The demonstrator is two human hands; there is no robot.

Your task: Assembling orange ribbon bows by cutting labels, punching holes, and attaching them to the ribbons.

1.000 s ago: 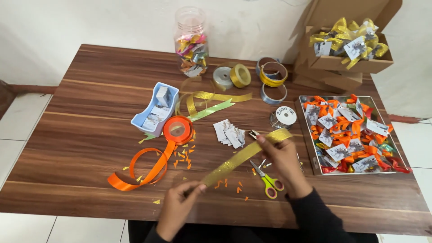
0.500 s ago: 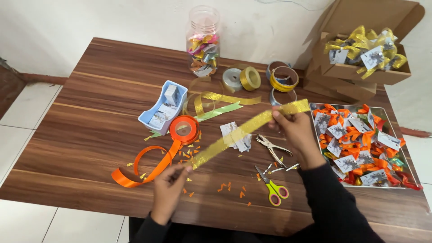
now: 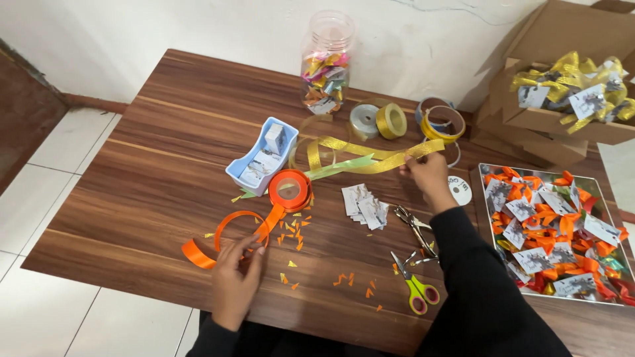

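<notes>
Gold ribbon (image 3: 370, 158), thin and glossy, runs from the right hand (image 3: 426, 173) leftward across the counter (image 3: 152, 152) toward the blue tray (image 3: 261, 158); the right grip is pinched on the ribbon near its free end, which sticks out just past the fingers. By its look the strip is very light, limp and slick; it should crease readily and slide through a loose pinch, so the flat faces near an end are the sound place to hold it, not the edges.

The left hand (image 3: 237, 274) rests low on the counter with its fingertips touching the loose orange ribbon (image 3: 221, 235) that curls off the orange spool (image 3: 290, 190); whether that grip is closed on the ribbon or only pressing it down cannot be told.

Obstacles near the right hand: a stack of small white tags (image 3: 364, 206), a metal tool (image 3: 413, 225), green-handled scissors (image 3: 415, 287), ribbon rolls (image 3: 390, 121) and a metal tray of orange bows (image 3: 552, 235); orange clippings (image 3: 294, 235) litter the middle.

Open room lies on the left half of the counter; the near edge runs close under the left wrist, with tiled floor (image 3: 53, 198) beyond.
</notes>
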